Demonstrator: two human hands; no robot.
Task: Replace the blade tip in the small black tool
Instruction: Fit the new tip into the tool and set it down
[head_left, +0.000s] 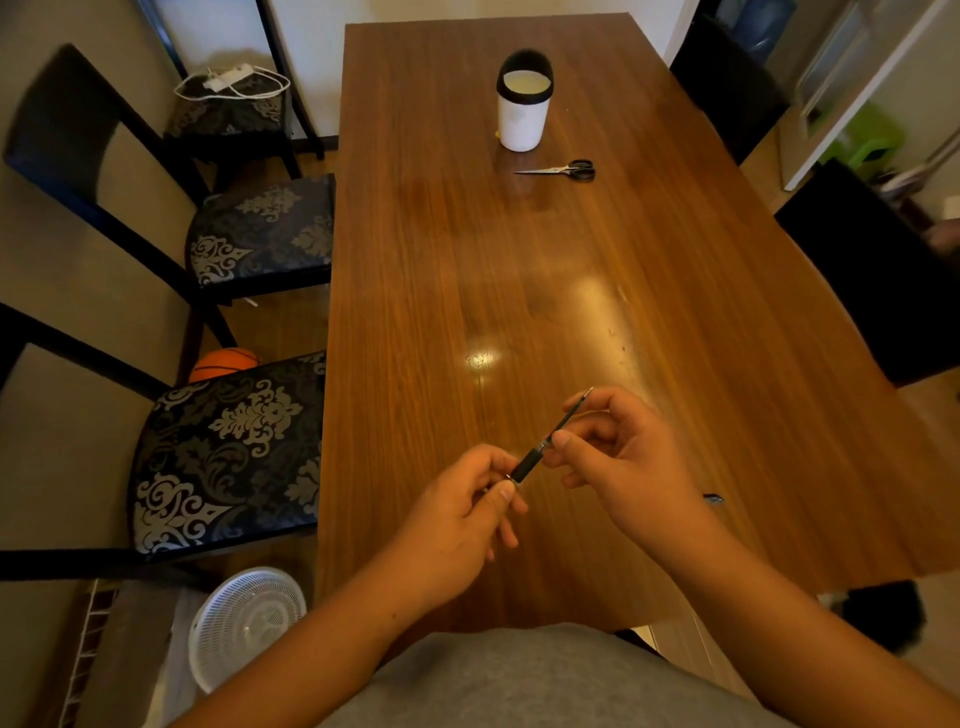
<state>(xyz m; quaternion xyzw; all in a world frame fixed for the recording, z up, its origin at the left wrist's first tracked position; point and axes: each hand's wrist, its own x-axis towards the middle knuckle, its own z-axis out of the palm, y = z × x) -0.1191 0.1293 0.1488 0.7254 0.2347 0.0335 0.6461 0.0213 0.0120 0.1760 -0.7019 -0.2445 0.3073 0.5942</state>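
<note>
The left hand (467, 512) pinches the lower end of the small black tool (527, 465) between thumb and curled fingers. The right hand (626, 467) pinches the same tool higher up, thumb and forefinger closed on the metal collar just above the black grip. The tool slants up and to the right, held above the near end of the wooden table (467, 260), and its thin tip pokes out past the right hand's fingers. Whether a blade sits in the tip is too small to tell.

Just right of the right wrist a small dark piece (714, 499) lies on the table. Far up the table lie scissors (561, 170), and just behind them stands a white cup (523, 111) with a black rim. Left of the table stand chairs (234, 457) with patterned seats, a basketball (223, 364) and a white fan (244, 623) on the floor.
</note>
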